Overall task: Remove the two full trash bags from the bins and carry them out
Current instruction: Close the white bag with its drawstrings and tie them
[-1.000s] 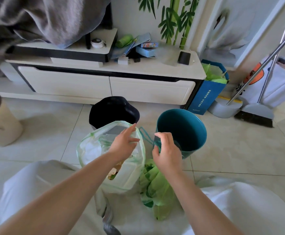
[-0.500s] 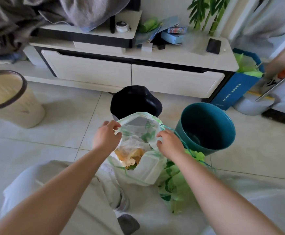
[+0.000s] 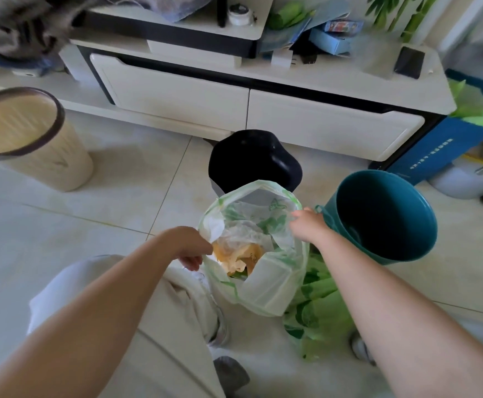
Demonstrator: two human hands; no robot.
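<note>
Your left hand [image 3: 190,248] pinches the near-left rim of the white trash bag [image 3: 263,285]; its fingers [image 3: 191,261] are curled and pressed together on the plastic. Your right hand [image 3: 306,225] grips the far-right rim of the same bag, with its fingers closed over the edge, though the fingertips are hidden behind the plastic. Between the two hands the bag mouth stands open, and crumpled yellowish and clear waste shows inside.

Count two trash bags. The white one, printed with green, stands on the floor [image 3: 119,202] between your knees, just in front of the black bin [image 3: 253,160]. The second, the green trash bag [image 3: 318,311], lies on the floor touching the right side of the white one, under your right forearm and beside the base of the teal bin [image 3: 384,214].

Count three bins. The black bin stands against the cabinet; whether it has a liner cannot be told. The teal bin sits to its right, tilted toward you, with a dark interior. The beige bin [image 3: 30,139], with a dark rim, stands well apart at the left.

Behind the bins runs one low white cabinet [image 3: 320,122] with two drawer fronts. One blue paper bag [image 3: 447,147] with green contents stands at its right end
</note>
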